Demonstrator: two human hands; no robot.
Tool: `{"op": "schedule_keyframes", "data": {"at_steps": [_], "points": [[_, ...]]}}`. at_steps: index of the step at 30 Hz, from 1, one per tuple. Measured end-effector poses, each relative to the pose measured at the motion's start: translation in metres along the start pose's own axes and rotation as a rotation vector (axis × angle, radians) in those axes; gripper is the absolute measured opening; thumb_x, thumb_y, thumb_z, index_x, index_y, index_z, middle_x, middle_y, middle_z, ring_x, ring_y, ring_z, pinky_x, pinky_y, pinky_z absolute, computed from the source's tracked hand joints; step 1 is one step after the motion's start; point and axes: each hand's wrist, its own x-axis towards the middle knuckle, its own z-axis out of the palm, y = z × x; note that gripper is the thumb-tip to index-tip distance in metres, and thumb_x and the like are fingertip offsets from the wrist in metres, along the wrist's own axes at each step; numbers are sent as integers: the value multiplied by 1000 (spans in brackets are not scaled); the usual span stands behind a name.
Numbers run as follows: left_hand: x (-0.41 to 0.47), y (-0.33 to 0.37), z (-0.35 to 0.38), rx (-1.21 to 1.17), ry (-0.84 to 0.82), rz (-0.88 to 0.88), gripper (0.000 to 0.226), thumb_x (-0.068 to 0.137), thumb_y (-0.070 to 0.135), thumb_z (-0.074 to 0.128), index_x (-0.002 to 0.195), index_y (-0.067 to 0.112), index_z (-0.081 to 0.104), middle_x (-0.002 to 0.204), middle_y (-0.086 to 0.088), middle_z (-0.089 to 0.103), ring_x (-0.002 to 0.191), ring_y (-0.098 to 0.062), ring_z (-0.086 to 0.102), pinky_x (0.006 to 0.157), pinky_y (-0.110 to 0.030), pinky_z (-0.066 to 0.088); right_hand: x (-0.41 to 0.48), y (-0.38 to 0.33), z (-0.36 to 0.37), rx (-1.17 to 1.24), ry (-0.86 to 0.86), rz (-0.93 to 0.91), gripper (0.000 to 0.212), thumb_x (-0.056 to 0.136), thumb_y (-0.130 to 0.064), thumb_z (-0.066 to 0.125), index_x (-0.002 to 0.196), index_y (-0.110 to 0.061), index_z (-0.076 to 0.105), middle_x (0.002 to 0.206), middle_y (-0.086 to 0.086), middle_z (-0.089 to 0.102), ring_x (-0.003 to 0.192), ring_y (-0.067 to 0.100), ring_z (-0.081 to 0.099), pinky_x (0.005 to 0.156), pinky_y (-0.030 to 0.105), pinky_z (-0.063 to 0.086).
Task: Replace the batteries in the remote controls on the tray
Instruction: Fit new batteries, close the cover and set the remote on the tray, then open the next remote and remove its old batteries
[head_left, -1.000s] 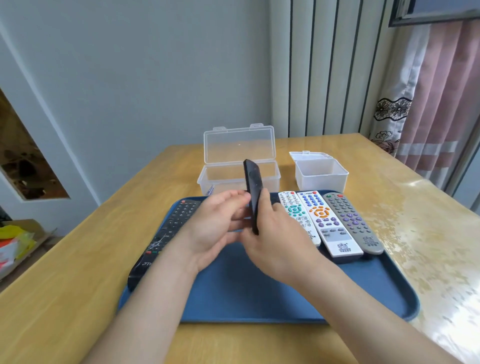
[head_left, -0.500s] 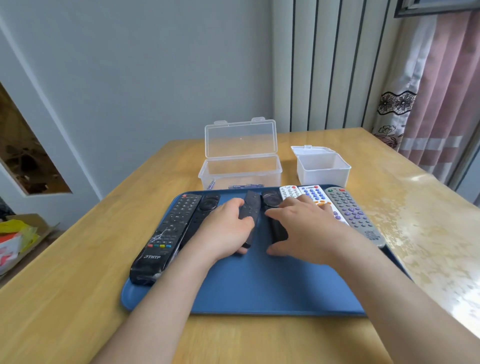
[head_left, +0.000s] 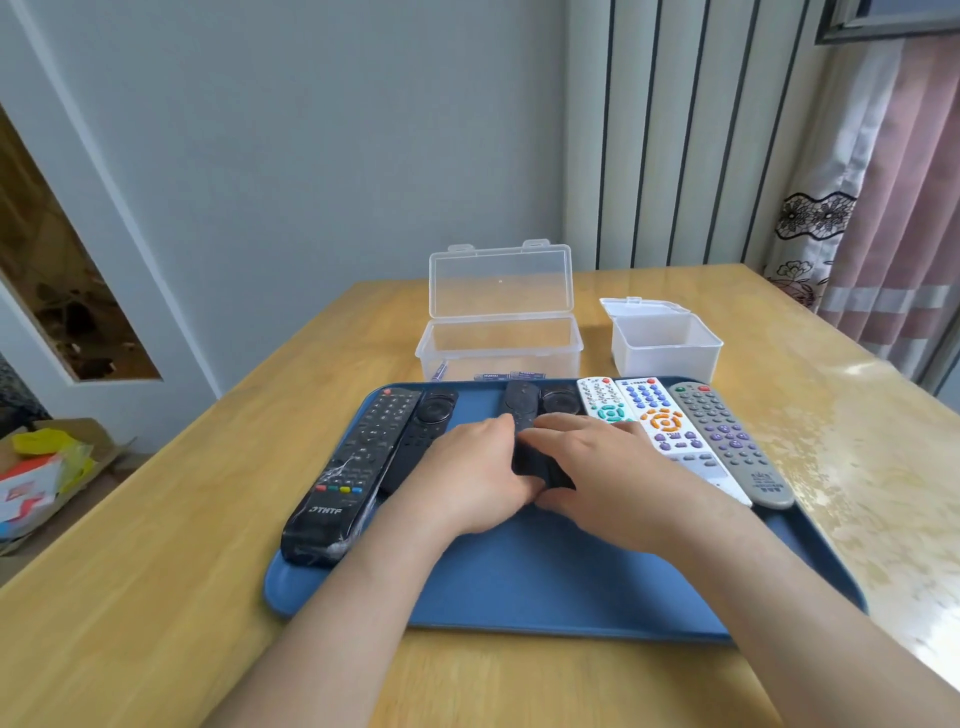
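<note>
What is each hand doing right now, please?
Left hand: on the slim black remote; grip cannot be told.
Right hand: closed on the round-pad black remote.

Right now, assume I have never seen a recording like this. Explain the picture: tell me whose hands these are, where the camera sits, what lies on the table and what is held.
There is no machine here. These are a person's bare hands, filmed by a camera worn on the head that looks forward and down. On the wooden table lies a blue tray with a row of remotes: black remotes, two white remotes and a grey remote. Behind it stand an open clear box and a small white box. The left hand and right hand lie on the middle black remotes. I cannot tell whether they grip them.
</note>
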Motion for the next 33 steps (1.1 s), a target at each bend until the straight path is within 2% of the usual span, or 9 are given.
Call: {"op": "schedule_keyframes", "data": {"at_steps": [6,10,15,19,24,27,29,31,33], "points": [[1,1,5,-98,-15,-10,41,83,62,54,90,21,56,89,2,63,87,-22,58,63,-33,41,-1,2,-1,53,-14,1,48,83,-16,49,131,-24,47,129,-8,47,126,17,43,99,37,36],[-2,-4,-11,-36,163,-58,38,88,41,55,118,18,60,122,-2,62,119,-24,53,92,-37,46,-2,-3,1,69,-5,-1,57,92,-42,53,144,-35,34,148,-11,33,143,11,24,109,43,29],[4,-34,-18,327,148,-246,15,90,31,55,95,18,53,107,1,60,125,-24,40,69,-32,41,-4,-11,0,-51,-60,38,42,100,-47,39,136,-28,47,144,-6,39,142,14,21,110,49,26],[8,-37,-12,387,196,-226,15,84,28,60,98,21,58,99,2,63,98,-23,55,59,-29,37,-3,-10,2,-98,-22,84,40,99,-49,36,130,-26,50,136,-10,45,143,13,21,110,52,24],[11,-34,-7,307,248,-159,16,77,17,56,93,17,57,89,-3,64,92,-28,60,64,-32,42,-3,-9,5,-68,17,77,44,99,-51,37,130,-25,52,143,-9,41,145,12,16,112,51,18],[5,-29,-18,7,357,-219,20,80,13,55,97,19,63,88,-1,69,86,-27,64,68,-34,51,-1,-9,6,41,238,28,36,101,-39,41,128,-21,56,143,-9,44,142,11,25,112,40,19],[0,-21,-26,-570,389,-214,32,84,8,57,113,20,65,95,5,73,87,-18,69,73,-30,55,1,-10,1,299,442,8,30,101,-27,46,125,-16,60,132,-2,58,127,13,44,103,29,30],[-4,-6,-29,-1232,298,-101,31,90,-2,54,117,11,63,100,-3,75,90,-18,71,79,-31,57,1,-16,-6,796,431,71,26,102,-24,46,121,-19,63,117,6,67,111,19,56,96,27,41],[-6,8,-22,-1574,233,-31,26,93,-6,50,111,7,63,101,-12,74,88,-21,71,77,-31,59,0,-25,-12,1372,243,147,27,104,-31,42,118,-25,64,107,12,70,102,27,66,93,39,53]]}}
